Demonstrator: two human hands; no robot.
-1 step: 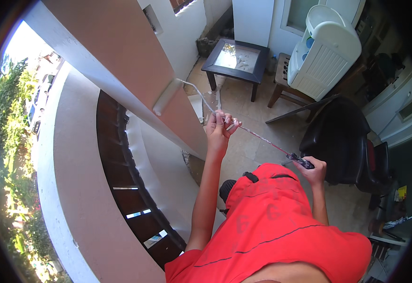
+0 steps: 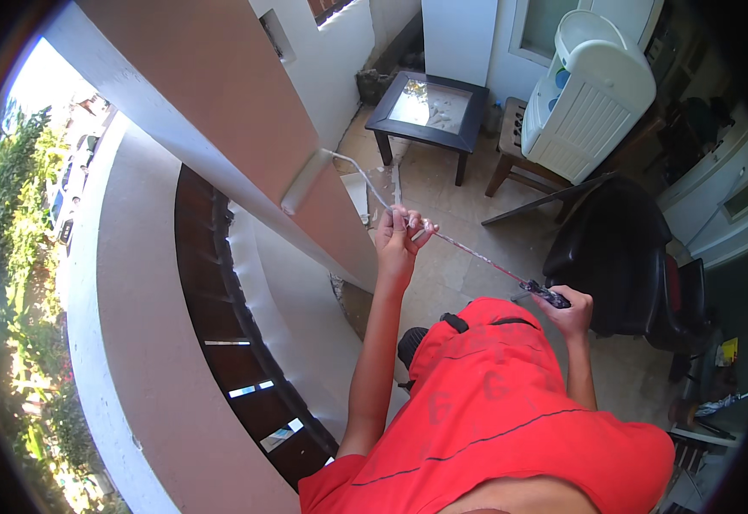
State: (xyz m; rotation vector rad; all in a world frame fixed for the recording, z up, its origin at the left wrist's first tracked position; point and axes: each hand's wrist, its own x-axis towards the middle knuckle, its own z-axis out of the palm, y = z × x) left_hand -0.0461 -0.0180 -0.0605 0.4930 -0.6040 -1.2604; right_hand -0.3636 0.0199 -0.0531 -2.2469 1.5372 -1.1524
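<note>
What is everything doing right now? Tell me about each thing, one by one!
Left hand: closed around the middle of the pole.
Right hand: closed on the dark grip at the pole's end.
Long paint-spattered roller pole: held slanting in both hands.
White paint roller: pressed against the tan wall.
Tan wall: sunlit, roller touching it.
Dark square glass-topped table: standing upright on the floor.

Tiled floor under dark table

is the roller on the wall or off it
On it. The roller lies flat against the tan wall, at the end of the pole gripped by the left hand and right hand.
</note>
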